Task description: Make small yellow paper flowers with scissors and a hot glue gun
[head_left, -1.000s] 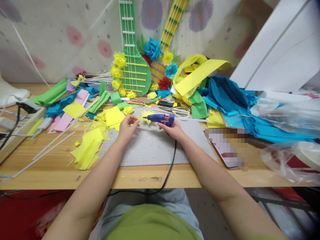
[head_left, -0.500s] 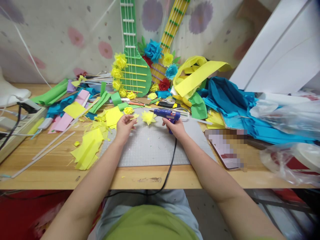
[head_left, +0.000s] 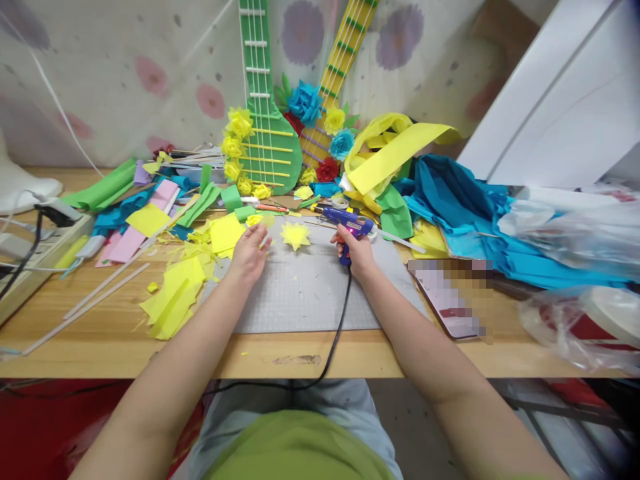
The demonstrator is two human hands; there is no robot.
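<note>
My right hand (head_left: 356, 253) is closed round the handle of a blue hot glue gun (head_left: 346, 219), whose nozzle points left and whose black cord (head_left: 336, 333) runs off the table's front edge. A yellow star-shaped paper flower (head_left: 295, 235) lies on the grey cutting mat (head_left: 305, 293) between my hands, touching neither. To its left, my left hand (head_left: 249, 252) pinches a small yellow paper piece (head_left: 267, 221) at its fingertips, slightly blurred.
A green paper guitar (head_left: 267, 143) and a yellow one (head_left: 345, 53) with paper flowers lean on the back wall. Yellow scraps (head_left: 173, 300) and white sticks (head_left: 100, 288) lie left, blue crepe paper (head_left: 460, 200) and plastic bags (head_left: 580, 320) right, and a power strip (head_left: 35, 257) far left.
My right hand drew the glue gun back to the right, away from the yellow flower. My left hand lifted a small yellow piece up off the mat and away from the flower.
</note>
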